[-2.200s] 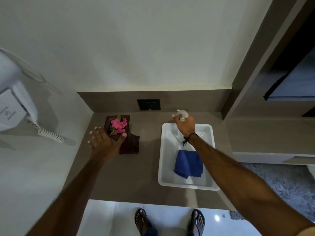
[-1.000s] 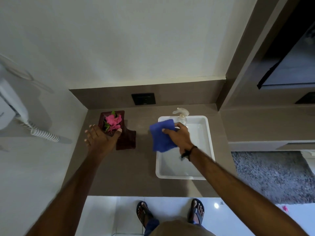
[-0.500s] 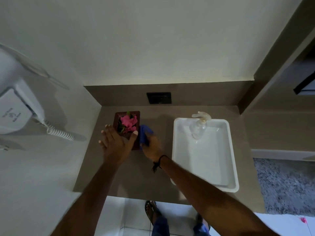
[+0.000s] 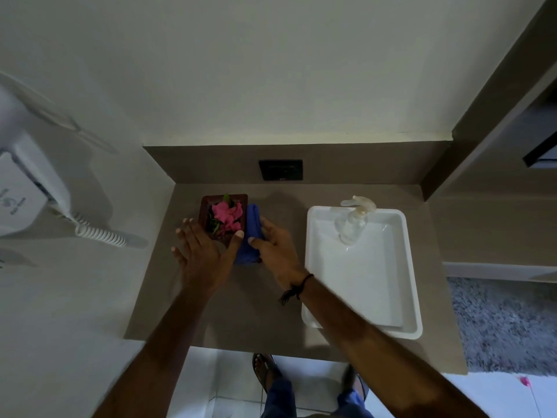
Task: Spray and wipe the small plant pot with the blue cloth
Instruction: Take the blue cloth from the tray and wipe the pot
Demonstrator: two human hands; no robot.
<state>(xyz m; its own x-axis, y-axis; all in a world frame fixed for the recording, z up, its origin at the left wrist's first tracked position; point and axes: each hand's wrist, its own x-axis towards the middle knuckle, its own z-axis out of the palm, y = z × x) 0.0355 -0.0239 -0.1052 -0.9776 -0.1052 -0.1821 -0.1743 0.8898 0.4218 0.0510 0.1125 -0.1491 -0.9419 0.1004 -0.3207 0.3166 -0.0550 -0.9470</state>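
A small dark brown square plant pot [image 4: 208, 203] with pink flowers stands on the brown counter, left of centre. My left hand [image 4: 202, 253] cups its near side, thumb on the right front corner and fingers spread to the left. The blue cloth [image 4: 250, 236] is pressed flat against the pot's right side by my right hand [image 4: 275, 250]. A clear spray bottle [image 4: 351, 224] stands at the far end of the white tray [image 4: 407, 276], with no hand on it.
The brown counter [image 4: 241, 309] ends at a front edge near my sandalled feet. A dark socket plate [image 4: 281, 169] sits in the back panel. A white wall-mounted hair dryer with a coiled cord [image 4: 99, 235] hangs at the left. A grey rug [image 4: 500, 324] lies at the right.
My right hand left the spray bottle in the tray, picked up the blue cloth and carried it left to the pot's right side. My left hand closed in on the pot.
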